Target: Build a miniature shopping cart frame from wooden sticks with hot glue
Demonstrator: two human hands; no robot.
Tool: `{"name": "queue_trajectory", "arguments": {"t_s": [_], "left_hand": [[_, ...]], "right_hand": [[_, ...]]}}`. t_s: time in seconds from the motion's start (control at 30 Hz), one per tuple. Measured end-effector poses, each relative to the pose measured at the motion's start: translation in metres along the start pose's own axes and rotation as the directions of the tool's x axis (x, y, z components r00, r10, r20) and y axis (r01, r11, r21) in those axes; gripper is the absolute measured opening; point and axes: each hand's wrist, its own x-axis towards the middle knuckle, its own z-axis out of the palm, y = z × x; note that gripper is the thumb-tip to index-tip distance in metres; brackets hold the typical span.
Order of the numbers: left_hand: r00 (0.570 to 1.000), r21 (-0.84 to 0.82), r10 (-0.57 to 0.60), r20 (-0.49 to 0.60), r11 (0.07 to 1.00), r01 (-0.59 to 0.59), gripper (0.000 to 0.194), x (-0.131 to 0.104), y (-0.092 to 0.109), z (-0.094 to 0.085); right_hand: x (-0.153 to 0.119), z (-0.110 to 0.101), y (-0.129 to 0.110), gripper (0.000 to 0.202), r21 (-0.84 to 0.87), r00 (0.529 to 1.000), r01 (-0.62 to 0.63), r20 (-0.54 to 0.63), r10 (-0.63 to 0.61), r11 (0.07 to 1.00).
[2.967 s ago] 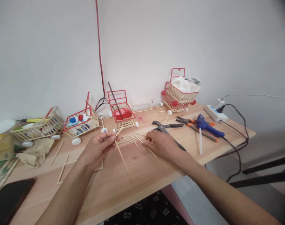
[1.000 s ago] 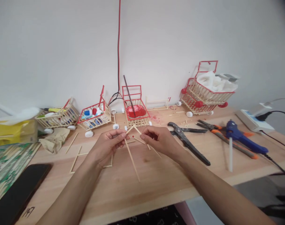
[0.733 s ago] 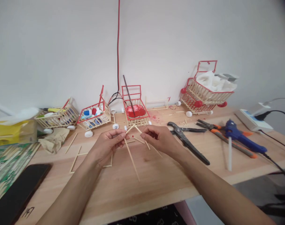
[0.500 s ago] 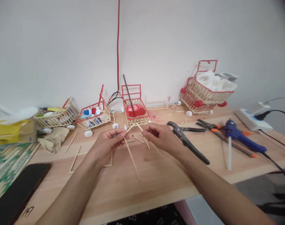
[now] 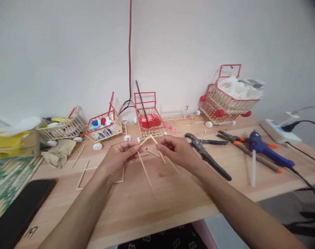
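My left hand (image 5: pixel 123 155) is closed, thumb against fingers, on thin wooden sticks; a long stick (image 5: pixel 146 172) slants from it toward the table's front. My right hand (image 5: pixel 174 150) pinches another wooden stick (image 5: pixel 161 157). The upper ends of the held sticks meet, or nearly meet, in a peak between the hands; whether they are joined I cannot tell. A thin stick (image 5: pixel 175 167) also shows below my right hand, its upper part hidden. Under my left wrist lies a stick frame (image 5: pixel 81 180), partly covered. A red-tipped stick (image 5: pixel 153 153) rests between the hands.
Behind stand small stick carts: one with a red paint tray (image 5: pixel 153 121), one with bottle caps (image 5: pixel 102 122), a larger one (image 5: pixel 227 103). On the right lie black cutters (image 5: pixel 209 159), pliers (image 5: pixel 258 159) and a blue glue gun (image 5: pixel 271 152). A phone (image 5: pixel 22 207) is at left.
The view has shifted very slightly. Both hands keep the same hold on the sticks, which have hardly moved.
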Motion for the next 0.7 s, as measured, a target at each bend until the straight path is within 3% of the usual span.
{"name": "queue_trajectory", "arguments": {"t_s": [0.37,0.7], "left_hand": [[0.999,0.054,0.04,-0.006,0.998,-0.04,0.026,0.0005,-0.0007,-0.001],[0.988,0.172,0.146,-0.042,0.976,-0.136,0.023,-0.0013,0.0,0.0008]], "right_hand": [[-0.0001,-0.0004,-0.0034,0.022,-0.022,1.0,0.013,-0.001,-0.013,1.0],[-0.0003,0.0006,-0.0002,0.023,-0.042,1.0,0.021,-0.009,-0.022,0.999]]}}
